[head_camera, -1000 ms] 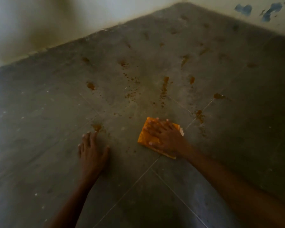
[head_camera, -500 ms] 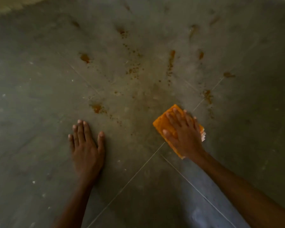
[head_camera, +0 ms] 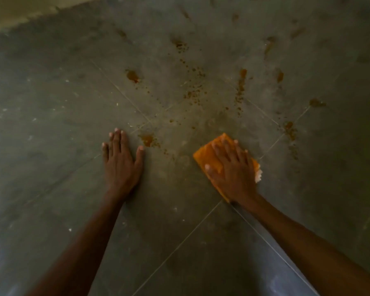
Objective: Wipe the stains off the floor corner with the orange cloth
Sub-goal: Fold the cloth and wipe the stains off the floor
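Head view is showing the orange cloth (head_camera: 209, 155) lying on the grey floor (head_camera: 51, 150), the right hand (head_camera: 233, 174) pressing it with straight fingers, rusty stains (head_camera: 132, 76) spreading unwiped just ahead, the left hand (head_camera: 120, 165) bracing flat and open, so most wiping is seemingly remaining.

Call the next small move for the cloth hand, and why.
Probably slide the right hand, pressed flat on the orange cloth, leftward over the brown stain by the thumb of the left hand: it lies close, unwiped, with specks between.
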The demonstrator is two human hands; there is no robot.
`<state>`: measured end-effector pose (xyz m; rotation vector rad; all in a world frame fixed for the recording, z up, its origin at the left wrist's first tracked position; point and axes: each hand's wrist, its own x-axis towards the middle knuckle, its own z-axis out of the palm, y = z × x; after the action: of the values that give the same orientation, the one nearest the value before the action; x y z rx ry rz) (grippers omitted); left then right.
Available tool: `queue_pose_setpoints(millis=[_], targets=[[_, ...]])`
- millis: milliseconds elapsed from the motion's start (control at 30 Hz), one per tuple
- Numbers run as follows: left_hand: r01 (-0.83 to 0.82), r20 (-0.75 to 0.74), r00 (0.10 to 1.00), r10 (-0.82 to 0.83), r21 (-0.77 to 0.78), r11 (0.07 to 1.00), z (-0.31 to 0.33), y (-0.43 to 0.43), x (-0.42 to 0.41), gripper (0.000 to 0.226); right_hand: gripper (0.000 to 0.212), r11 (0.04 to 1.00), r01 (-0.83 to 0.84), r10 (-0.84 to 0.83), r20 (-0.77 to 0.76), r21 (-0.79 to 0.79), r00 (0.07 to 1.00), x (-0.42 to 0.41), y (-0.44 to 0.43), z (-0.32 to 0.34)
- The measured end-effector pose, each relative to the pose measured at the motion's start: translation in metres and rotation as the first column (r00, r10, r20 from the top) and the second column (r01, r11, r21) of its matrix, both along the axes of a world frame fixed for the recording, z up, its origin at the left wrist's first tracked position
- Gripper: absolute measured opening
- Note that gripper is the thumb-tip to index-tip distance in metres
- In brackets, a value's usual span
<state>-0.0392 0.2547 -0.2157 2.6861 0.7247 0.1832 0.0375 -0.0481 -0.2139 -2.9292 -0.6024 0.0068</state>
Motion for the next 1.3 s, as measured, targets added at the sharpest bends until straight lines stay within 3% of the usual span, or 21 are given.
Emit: queue_pose_setpoints(millis=[100,167,233,300,367,433,533,633,767,833,933,967,1067,1200,1233,1300], targets=[[-0.054,0.055,0.997,0.055,-0.025,0.998,0.000,0.000,-0.001,0.065,0.077,0.996,0.085,-0.085,-0.014,0.038,0.996,0.029,0.083,0.003],[-0.103,0.082,0.991,0.104,-0.025,0.994,0.001,0.016,0.006,0.061,0.081,0.994,-0.109,0.109,-0.023,-0.005,0.994,0.010,0.108,0.005],[-0.150,0.085,0.985,0.153,-0.039,0.988,0.006,0.041,0.019,0.060,0.080,0.931,-0.362,0.362,-0.011,-0.048,0.932,-0.021,0.087,0.007],[-0.184,0.069,0.980,0.186,-0.041,0.982,0.010,0.065,0.030,0.061,0.078,0.860,-0.507,0.507,-0.022,-0.062,0.862,-0.031,0.050,0.011],[-0.173,0.040,0.984,0.173,-0.008,0.985,0.009,0.074,0.035,0.063,0.077,0.888,-0.453,0.452,-0.029,-0.074,0.891,-0.004,0.033,0.010],[-0.160,0.017,0.987,0.160,0.018,0.987,0.005,0.072,0.037,0.063,0.077,0.974,-0.219,0.218,-0.028,-0.064,0.976,0.039,0.066,0.006],[-0.181,0.037,0.983,0.180,0.017,0.983,0.001,0.070,0.035,0.057,0.077,0.998,0.063,-0.061,-0.077,0.023,0.995,0.079,0.167,0.008],[-0.185,0.075,0.980,0.183,0.016,0.983,0.000,0.075,0.034,0.053,0.075,0.992,-0.126,0.126,-0.083,0.010,0.988,0.051,0.217,0.012],[-0.206,0.105,0.973,0.206,-0.009,0.978,0.001,0.076,0.032,0.052,0.073,0.918,-0.395,0.392,-0.091,-0.021,0.916,0.000,0.147,0.017],[-0.216,0.104,0.971,0.217,-0.020,0.976,0.001,0.073,0.034,0.053,0.073,0.946,-0.321,0.315,-0.093,-0.056,0.945,0.030,0.126,0.012],[-0.277,0.100,0.956,0.277,-0.010,0.961,-0.001,0.071,0.036,0.054,0.072,0.999,0.048,-0.050,-0.073,-0.020,0.996,0.092,0.179,0.010],[-0.305,0.101,0.947,0.305,-0.014,0.952,-0.002,0.070,0.036,0.054,0.071,0.995,0.102,-0.101,-0.099,0.009,0.990,0.104,0.208,0.011],[-0.334,0.085,0.938,0.336,-0.035,0.942,0.000,0.072,0.034,0.054,0.069,0.992,-0.119,0.122,-0.095,0.031,0.988,0.093,0.261,0.015],[-0.260,0.071,0.963,0.261,-0.018,0.965,0.007,0.071,0.036,0.059,0.069,0.863,-0.504,0.501,-0.080,-0.025,0.862,0.043,0.174,0.016],[-0.210,0.061,0.976,0.210,-0.002,0.978,0.008,0.070,0.036,0.061,0.070,0.856,-0.516,0.511,-0.095,-0.036,0.854,0.050,0.147,0.016],[-0.161,0.050,0.986,0.161,0.007,0.987,0.007,0.069,0.037,0.067,0.072,0.920,-0.386,0.380,-0.091,-0.069,0.921,0.095,0.124,0.014]])
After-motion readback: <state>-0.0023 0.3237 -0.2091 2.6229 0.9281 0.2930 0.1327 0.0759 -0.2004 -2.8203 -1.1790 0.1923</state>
